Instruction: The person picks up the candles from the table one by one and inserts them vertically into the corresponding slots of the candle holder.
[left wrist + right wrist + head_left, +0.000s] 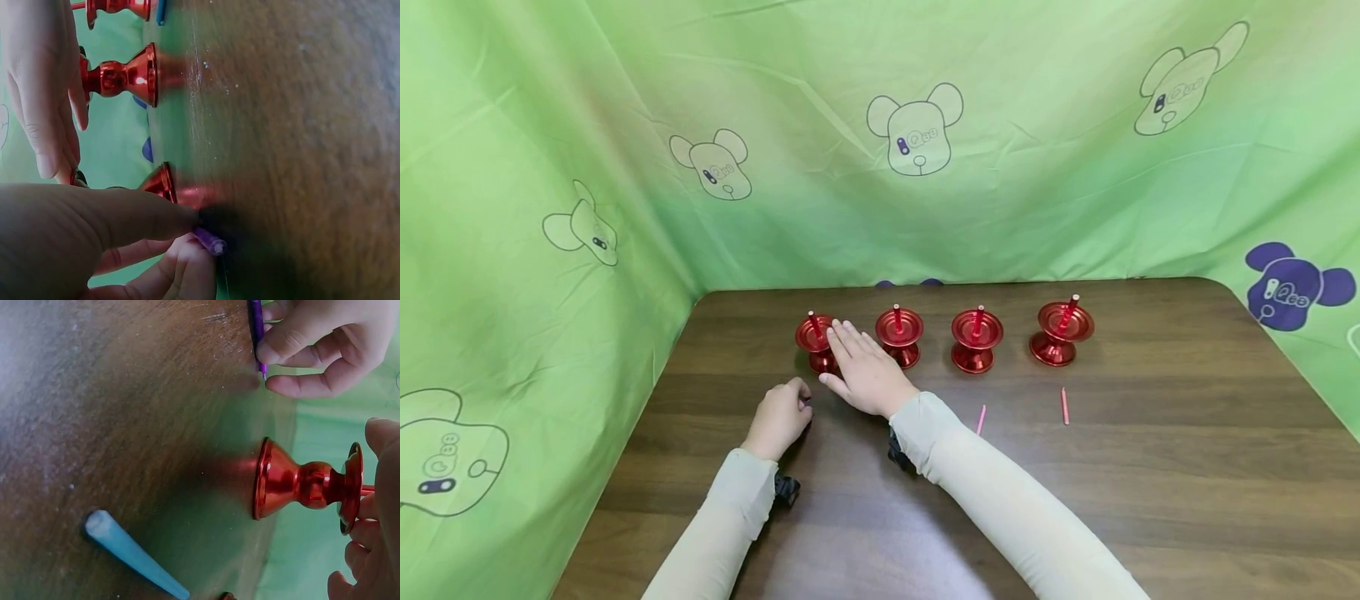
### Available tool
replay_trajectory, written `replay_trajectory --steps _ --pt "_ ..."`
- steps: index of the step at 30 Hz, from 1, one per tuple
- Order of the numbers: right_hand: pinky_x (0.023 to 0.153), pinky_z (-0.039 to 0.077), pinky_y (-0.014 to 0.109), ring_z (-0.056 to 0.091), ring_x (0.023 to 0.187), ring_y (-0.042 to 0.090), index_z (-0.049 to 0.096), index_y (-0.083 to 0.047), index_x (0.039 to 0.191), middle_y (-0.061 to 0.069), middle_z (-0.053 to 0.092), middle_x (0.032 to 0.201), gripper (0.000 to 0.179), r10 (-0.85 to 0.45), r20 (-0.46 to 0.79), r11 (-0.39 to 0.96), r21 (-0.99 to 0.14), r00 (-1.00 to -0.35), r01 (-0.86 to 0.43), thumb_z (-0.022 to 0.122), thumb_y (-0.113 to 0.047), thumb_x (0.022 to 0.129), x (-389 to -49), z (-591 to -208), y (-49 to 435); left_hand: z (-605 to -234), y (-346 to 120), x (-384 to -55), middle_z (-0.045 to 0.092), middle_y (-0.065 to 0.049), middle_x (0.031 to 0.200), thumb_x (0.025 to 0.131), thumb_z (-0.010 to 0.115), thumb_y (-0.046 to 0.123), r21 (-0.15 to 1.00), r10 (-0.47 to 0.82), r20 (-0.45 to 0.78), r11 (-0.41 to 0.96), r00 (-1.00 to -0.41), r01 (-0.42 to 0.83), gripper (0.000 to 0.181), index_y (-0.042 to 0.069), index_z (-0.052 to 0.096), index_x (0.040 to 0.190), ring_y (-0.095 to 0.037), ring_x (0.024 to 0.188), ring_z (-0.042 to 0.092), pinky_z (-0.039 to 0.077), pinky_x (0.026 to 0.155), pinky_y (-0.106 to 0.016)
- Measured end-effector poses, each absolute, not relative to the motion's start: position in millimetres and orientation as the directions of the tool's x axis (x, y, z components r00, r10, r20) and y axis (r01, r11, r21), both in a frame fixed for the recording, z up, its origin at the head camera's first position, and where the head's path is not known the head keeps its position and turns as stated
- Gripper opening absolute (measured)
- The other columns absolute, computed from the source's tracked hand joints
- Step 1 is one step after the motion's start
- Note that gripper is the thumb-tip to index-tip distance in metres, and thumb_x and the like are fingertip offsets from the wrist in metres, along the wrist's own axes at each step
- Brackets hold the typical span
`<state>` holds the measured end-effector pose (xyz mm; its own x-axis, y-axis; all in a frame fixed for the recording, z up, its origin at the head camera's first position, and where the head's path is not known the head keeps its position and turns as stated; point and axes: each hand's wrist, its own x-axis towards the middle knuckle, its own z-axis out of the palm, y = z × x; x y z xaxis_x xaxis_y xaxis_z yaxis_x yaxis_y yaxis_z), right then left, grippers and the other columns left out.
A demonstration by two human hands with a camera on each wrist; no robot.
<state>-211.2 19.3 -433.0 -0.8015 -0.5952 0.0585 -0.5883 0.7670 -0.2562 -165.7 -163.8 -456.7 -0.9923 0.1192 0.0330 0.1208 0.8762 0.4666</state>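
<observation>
Item, left hand point(781, 419): thumb and fingers closed in a pinch on a purple candle point(210, 241), held low and just above or at the tabletop, near the leftmost red holder point(822, 361); which, I cannot tell.
Item, right hand point(867, 371): fingers extended, nothing gripped, beside that holder's dish; whether they touch the rim I cannot tell.
Handling note: I would judge a light pinch, with the candle upright and its base free, best for seating it; the right fingers could steady the dish without crowding its red peg point(816, 325).
Item, loose candles: one pink point(982, 419), its near end hidden by the right sleeve point(1000, 492), which I would swing wide of it; one coral point(1064, 407), farther right; one blue point(134, 553), in the right wrist view.
Item, three further holders point(901, 335) point(976, 337) point(1062, 335), upright in a row to the right, with gaps between.
Item, wooden table point(1150, 500): broad room on the near side; left edge near the left forearm; far edge close behind the row, against green cloth point(820, 225).
</observation>
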Motion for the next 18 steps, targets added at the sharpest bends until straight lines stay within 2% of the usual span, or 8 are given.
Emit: replay_trajectory --steps 9,14,18 --pt "0.125 0.014 0.039 0.011 0.156 0.025 0.021 -0.004 0.161 0.012 0.016 0.168 0.073 -0.597 0.077 0.763 -0.253 -0.799 -0.595 0.041 -0.049 0.107 -213.6 -436.8 18.7 -456.1 -164.3 -167.0 0.059 -0.005 0.071 0.081 0.068 -0.003 0.474 0.084 0.030 0.876 -0.996 0.088 0.008 0.002 0.062 0.084 -0.021 0.065 0.057 0.053 0.066 -0.040" --pt "0.125 0.015 0.041 0.011 0.156 0.024 0.020 -0.005 0.162 0.011 0.015 0.169 0.073 -0.595 0.074 0.765 -0.254 -0.800 -0.592 0.041 -0.049 0.107 -213.2 -440.4 20.4 -457.5 -164.9 -165.9 0.063 -0.005 0.074 0.081 0.069 0.001 0.483 0.084 0.008 0.872 -0.996 0.077 0.006 0.002 0.065 0.085 -0.021 0.069 0.061 0.055 0.070 -0.040" --pt "0.125 0.016 0.041 0.012 0.156 0.024 0.021 -0.005 0.161 0.011 0.016 0.169 0.073 -0.598 0.083 0.762 -0.249 -0.797 -0.598 0.041 -0.049 0.108 -213.8 -440.9 20.9 -457.6 -166.7 -165.8 0.060 -0.005 0.076 0.081 0.069 0.002 0.479 0.097 0.035 0.872 -0.995 0.102 0.005 0.003 0.065 0.084 -0.022 0.071 0.059 0.054 0.070 -0.041"
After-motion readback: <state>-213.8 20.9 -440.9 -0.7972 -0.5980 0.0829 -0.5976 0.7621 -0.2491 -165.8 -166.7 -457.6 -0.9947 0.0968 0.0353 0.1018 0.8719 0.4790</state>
